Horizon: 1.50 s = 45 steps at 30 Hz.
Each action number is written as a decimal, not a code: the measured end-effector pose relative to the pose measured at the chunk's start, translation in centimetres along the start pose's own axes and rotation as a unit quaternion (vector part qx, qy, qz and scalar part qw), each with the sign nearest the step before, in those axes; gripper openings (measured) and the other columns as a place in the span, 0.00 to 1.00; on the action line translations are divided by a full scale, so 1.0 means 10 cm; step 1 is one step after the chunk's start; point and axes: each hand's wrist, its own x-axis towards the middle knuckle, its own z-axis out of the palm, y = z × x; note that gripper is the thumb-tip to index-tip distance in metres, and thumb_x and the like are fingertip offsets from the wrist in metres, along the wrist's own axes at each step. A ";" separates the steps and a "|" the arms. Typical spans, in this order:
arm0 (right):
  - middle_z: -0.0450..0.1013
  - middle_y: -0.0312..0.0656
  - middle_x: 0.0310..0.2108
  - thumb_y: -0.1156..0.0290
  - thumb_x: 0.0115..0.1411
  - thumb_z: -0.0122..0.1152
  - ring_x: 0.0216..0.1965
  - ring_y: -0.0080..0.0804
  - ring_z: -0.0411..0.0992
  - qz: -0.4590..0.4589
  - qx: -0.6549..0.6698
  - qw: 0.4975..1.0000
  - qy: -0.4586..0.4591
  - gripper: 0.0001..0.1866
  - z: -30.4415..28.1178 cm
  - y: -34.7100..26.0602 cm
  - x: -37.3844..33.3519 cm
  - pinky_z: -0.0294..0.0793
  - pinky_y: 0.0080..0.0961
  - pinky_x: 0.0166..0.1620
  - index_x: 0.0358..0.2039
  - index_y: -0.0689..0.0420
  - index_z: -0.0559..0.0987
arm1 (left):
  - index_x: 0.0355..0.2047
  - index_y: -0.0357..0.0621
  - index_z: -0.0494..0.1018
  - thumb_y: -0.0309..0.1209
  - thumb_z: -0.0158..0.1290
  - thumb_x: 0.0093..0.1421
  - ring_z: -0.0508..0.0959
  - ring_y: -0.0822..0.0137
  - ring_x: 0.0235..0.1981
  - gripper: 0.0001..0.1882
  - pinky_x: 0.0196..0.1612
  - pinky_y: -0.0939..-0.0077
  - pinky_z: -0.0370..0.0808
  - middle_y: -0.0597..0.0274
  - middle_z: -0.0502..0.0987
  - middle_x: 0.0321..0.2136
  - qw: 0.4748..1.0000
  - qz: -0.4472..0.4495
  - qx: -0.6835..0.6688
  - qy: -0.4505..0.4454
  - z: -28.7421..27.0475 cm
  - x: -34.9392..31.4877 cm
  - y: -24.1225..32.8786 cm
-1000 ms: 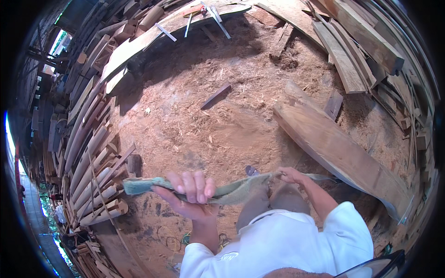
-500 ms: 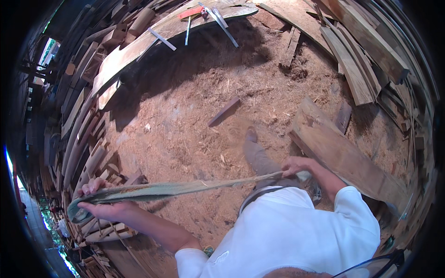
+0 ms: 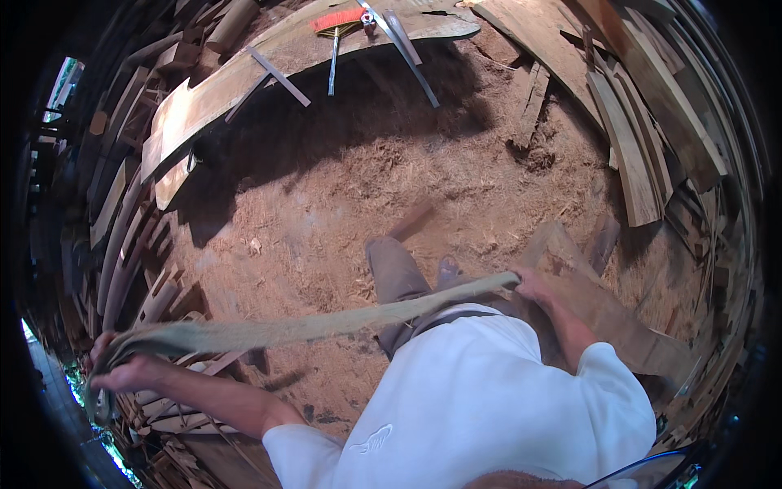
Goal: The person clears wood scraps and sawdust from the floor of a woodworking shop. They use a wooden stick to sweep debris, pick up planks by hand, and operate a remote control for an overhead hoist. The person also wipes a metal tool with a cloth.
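A long, faded green cloth strap [image 3: 326,327] stretches across in front of my body, pulled out between my two hands. At the far left, my left hand [image 3: 126,372] is closed around its bunched end, and a loose fold hangs below the fingers. The other end is in my right hand [image 3: 531,285], whose fingers are closed on it in front of my right side. Below the strap are my white shirt and belt, and one bent knee [image 3: 395,273] shows beyond it.
A thick wooden plank [image 3: 615,310] lies on the sawdust floor [image 3: 326,204] at the right, near a small wood offcut [image 3: 418,218]. A long slab table [image 3: 277,57] at the back carries a red broom [image 3: 336,20]. Boards [image 3: 631,155] and timber [image 3: 134,228] are stacked on both sides.
My left hand has moved farther left with the strap, and my right hand slightly right and up. One leg has come forward, and the view has shifted.
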 end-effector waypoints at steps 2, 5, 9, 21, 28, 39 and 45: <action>0.82 0.42 0.37 0.66 0.57 0.75 0.41 0.28 0.78 0.021 0.047 0.996 0.067 0.15 -0.20 -0.49 0.41 0.77 0.35 0.46 0.43 0.57 0.82 | 0.39 0.47 0.72 0.48 0.57 0.69 0.70 0.71 0.27 0.17 0.34 0.74 0.74 0.70 0.67 0.23 0.963 -0.185 -0.052 -0.192 0.26 -0.70 -0.81; 0.81 0.45 0.36 0.59 0.54 0.77 0.38 0.38 0.79 0.001 0.003 0.998 0.058 0.21 -0.61 -1.87 1.14 0.78 0.38 0.43 0.43 0.56 0.82 | 0.46 0.45 0.75 0.35 0.58 0.68 0.73 0.75 0.33 0.11 0.37 0.74 0.74 0.68 0.75 0.35 0.833 -0.447 0.279 -0.169 -0.39 -1.90 -2.32; 0.80 0.50 0.34 0.51 0.51 0.77 0.38 0.55 0.80 -0.200 -0.117 0.971 0.056 0.24 -0.55 -3.12 2.24 0.78 0.45 0.42 0.41 0.53 0.79 | 0.55 0.45 0.77 0.30 0.67 0.59 0.80 0.66 0.46 0.23 0.50 0.68 0.78 0.61 0.80 0.52 0.674 -0.457 0.229 -0.533 0.60 -3.42 -3.70; 0.73 0.52 0.59 0.47 0.53 0.77 0.61 0.46 0.72 -0.066 -0.005 0.998 -0.009 0.44 -1.54 -3.69 4.89 0.73 0.42 0.60 0.62 0.62 0.74 | 0.35 0.46 0.78 0.35 0.68 0.48 0.82 0.44 0.41 0.15 0.44 0.54 0.77 0.52 0.82 0.35 0.431 -0.466 0.176 -0.753 1.64 -2.76 -5.91; 0.70 0.55 0.65 0.45 0.58 0.74 0.64 0.44 0.70 0.133 0.095 0.959 0.231 0.47 -2.31 -2.54 7.14 0.69 0.37 0.66 0.67 0.65 0.69 | 0.36 0.47 0.76 0.36 0.69 0.49 0.80 0.45 0.42 0.17 0.42 0.51 0.76 0.54 0.78 0.36 0.400 -0.504 0.248 -0.725 1.18 -2.96 -6.36; 0.76 0.34 0.36 0.45 0.57 0.75 0.37 0.25 0.74 0.193 0.406 0.892 0.041 0.31 -2.25 -1.81 8.92 0.75 0.29 0.43 0.53 0.52 0.80 | 0.35 0.42 0.81 0.37 0.71 0.53 0.83 0.55 0.33 0.15 0.39 0.62 0.77 0.52 0.83 0.30 0.418 -0.706 0.423 -0.384 1.24 -3.98 -6.27; 0.76 0.37 0.38 0.58 0.63 0.72 0.34 0.30 0.78 0.201 0.473 0.851 0.113 0.28 -2.84 -1.74 8.85 0.84 0.43 0.45 0.59 0.53 0.72 | 0.37 0.43 0.81 0.40 0.70 0.55 0.83 0.56 0.35 0.16 0.41 0.62 0.77 0.55 0.82 0.31 0.351 -0.700 0.432 -0.448 1.95 -4.26 -6.68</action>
